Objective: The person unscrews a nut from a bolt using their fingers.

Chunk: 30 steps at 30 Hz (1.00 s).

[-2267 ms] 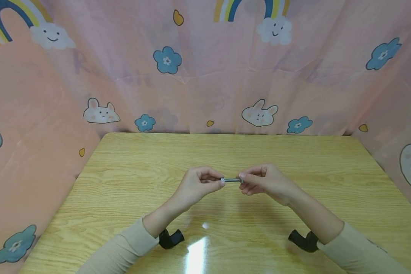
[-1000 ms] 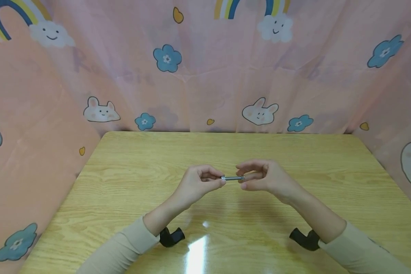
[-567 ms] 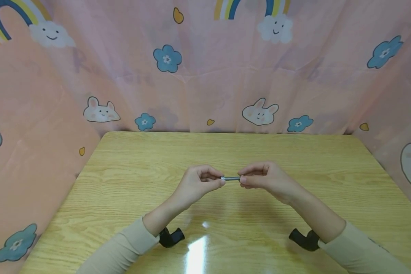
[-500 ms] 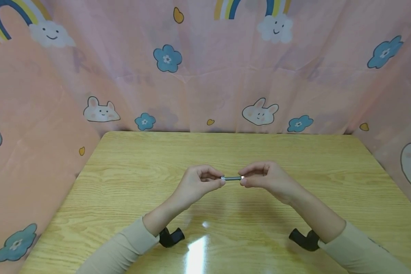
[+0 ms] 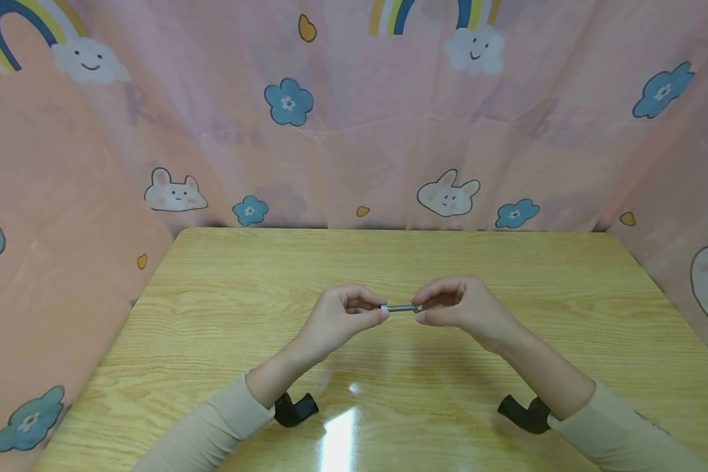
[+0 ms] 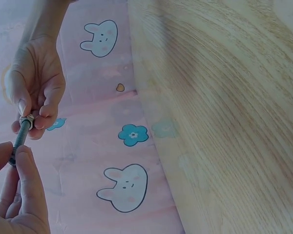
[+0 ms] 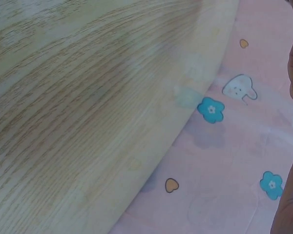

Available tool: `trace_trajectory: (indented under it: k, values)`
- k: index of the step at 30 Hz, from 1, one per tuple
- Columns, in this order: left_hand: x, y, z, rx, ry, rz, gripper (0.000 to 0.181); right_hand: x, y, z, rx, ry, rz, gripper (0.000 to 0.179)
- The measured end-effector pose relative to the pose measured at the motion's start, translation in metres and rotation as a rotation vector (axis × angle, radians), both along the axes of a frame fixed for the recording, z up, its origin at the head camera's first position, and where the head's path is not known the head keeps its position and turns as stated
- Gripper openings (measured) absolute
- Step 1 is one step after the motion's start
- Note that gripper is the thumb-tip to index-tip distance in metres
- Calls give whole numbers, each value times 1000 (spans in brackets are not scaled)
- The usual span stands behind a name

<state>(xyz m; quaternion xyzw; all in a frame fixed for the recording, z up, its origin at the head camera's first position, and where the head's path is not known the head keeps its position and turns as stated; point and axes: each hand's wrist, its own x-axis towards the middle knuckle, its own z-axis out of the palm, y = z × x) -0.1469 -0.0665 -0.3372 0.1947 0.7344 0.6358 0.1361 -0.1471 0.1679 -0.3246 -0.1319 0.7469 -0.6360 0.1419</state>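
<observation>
Above the table, a slim metal bolt (image 5: 401, 308) lies nearly level between the two hands. My left hand (image 5: 345, 321) pinches its left end between thumb and fingers, covering most of the head. At the opposite end, a small hex nut (image 6: 28, 119) sits around the threaded shank, as the left wrist view shows. My right hand (image 5: 463, 311) pinches that nut between thumb and index finger. Bare thread shows between the hands. In the right wrist view only parts of the hands reach in at the right edge, and the bolt is out of sight.
A light wood-grain table (image 5: 242, 275) spreads beneath the hands. Behind it and at both sides hangs a pink printed cloth (image 5: 360, 151). Black curved wrist mounts (image 5: 295, 410) stick out below both forearms. Bright glare (image 5: 337, 439) marks the table's near part.
The right fingers spread off the nut end about a second ago, then came back and pinched it, shifting their hold slightly. The left hand and the bolt have stayed nearly still.
</observation>
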Motion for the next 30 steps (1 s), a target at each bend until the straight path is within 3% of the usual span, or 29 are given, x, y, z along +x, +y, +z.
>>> trace_trajectory:
  k: [5,13,20,24,30]
  values:
    - [0,0,0,4,-6,1,19,1,0,0,7,36,-6,29]
    - [1,-1,1,10,-17,16,20,-1,0,1,6,-13,47,51]
    - [1,-1,0,13,-8,18,20,-5,0,2,28,-116,60,41]
    - [1,-2,0,9,-6,15,19,-5,1,1,3,-100,71,32]
    - [0,-2,-1,4,-5,12,19,-3,1,1,22,-77,20,29]
